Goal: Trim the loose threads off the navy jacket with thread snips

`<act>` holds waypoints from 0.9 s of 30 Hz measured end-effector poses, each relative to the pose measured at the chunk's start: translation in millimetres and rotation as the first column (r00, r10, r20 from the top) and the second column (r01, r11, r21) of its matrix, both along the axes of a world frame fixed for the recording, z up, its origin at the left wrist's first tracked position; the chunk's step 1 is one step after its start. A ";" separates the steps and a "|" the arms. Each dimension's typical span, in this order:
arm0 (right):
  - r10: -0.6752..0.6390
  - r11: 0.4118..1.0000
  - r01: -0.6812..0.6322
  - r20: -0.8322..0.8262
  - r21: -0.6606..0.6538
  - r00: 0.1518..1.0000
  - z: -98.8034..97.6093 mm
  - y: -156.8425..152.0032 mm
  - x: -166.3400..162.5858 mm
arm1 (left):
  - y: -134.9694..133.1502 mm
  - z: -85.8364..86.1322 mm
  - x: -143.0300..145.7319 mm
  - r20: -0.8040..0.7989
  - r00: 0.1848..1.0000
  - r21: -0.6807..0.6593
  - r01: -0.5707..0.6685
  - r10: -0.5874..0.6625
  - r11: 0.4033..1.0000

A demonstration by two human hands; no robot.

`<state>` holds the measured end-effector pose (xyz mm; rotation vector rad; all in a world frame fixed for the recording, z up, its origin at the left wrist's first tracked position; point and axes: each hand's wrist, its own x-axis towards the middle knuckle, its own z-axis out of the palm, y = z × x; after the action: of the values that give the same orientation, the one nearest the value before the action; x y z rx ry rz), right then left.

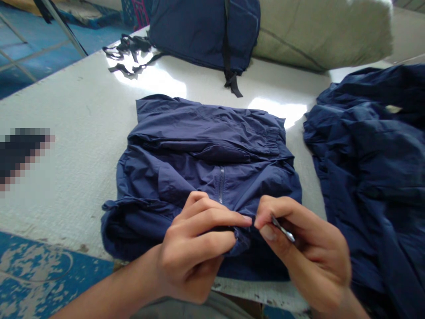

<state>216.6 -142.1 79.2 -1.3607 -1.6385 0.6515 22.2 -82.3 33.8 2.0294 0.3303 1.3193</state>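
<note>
A navy jacket-like garment (206, 177) with a short zip (221, 184) lies folded on the table in front of me. My left hand (199, 241) is closed on a bunched fold of its fabric near the front edge, the index finger stretched to the right. Just right of it, my right hand (305, 248) pinches a slim, shiny metal tool (283, 230) between thumb and fingers. Most of that tool is hidden in the hand, so its kind does not show. The fingertips of both hands almost meet above the cloth.
More navy garments (375, 177) are heaped at the right. Behind stand a navy bundle (202, 31) with a black strap and a large beige sack (312, 35). Black straps (129, 53) lie at the back left of the white table (76, 119). A pixelated dark object (20, 153) is at the left edge.
</note>
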 end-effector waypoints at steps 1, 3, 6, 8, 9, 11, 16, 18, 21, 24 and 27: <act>-0.016 1.000 0.016 0.007 -0.006 1.000 0.6 0.4 -0.2 | -1.3 1.3 0.4 0.010 1.000 -0.032 -0.011 0.011 0.999; -0.023 0.999 0.023 0.011 -0.022 1.000 0.6 0.9 -0.6 | -3.0 4.2 1.2 0.025 1.000 -0.100 -0.015 0.017 0.995; -0.011 0.998 0.009 -0.032 -0.057 0.999 -2.4 0.9 -1.1 | -1.9 7.6 1.7 0.032 0.999 -0.150 0.019 -0.014 0.988; -0.021 0.995 0.013 -0.078 -0.100 0.997 -5.5 0.6 -0.8 | 0.6 8.6 1.8 0.045 0.999 -0.170 0.024 -0.017 0.985; -0.030 0.992 0.018 -0.096 -0.121 0.995 -7.0 0.4 -0.3 | 1.8 8.7 1.8 0.053 0.998 -0.183 0.026 -0.016 0.983; -0.043 0.988 0.026 -0.111 -0.152 0.993 -9.1 0.2 1.2 | 3.5 7.8 2.1 0.075 0.997 -0.206 0.029 -0.014 0.978; -0.061 0.994 0.046 -0.171 -0.095 0.983 -6.7 -0.6 5.0 | 3.4 3.4 3.8 0.120 0.993 -0.224 0.031 -0.004 0.974; -0.081 0.994 0.071 -0.136 -0.078 0.987 -3.5 -3.0 5.8 | 3.1 2.8 3.9 0.135 0.991 -0.212 0.026 0.003 0.977; -0.119 0.993 0.119 -0.004 -0.026 0.993 1.0 -9.2 6.7 | 3.5 4.0 2.0 0.129 0.992 -0.168 0.008 0.014 0.986; -0.131 0.991 0.129 0.066 0.046 0.989 3.8 -13.3 5.4 | 3.9 6.1 -1.1 0.099 0.994 -0.100 -0.030 0.040 0.995; -0.112 0.991 0.105 0.088 0.077 0.990 5.3 -11.3 0.2 | 2.9 7.1 -2.8 0.100 0.993 -0.045 -0.054 0.058 0.998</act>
<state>216.8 -153.4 84.5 -1.4350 -1.6317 0.4672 19.4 -79.4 40.8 1.9229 0.3680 1.4322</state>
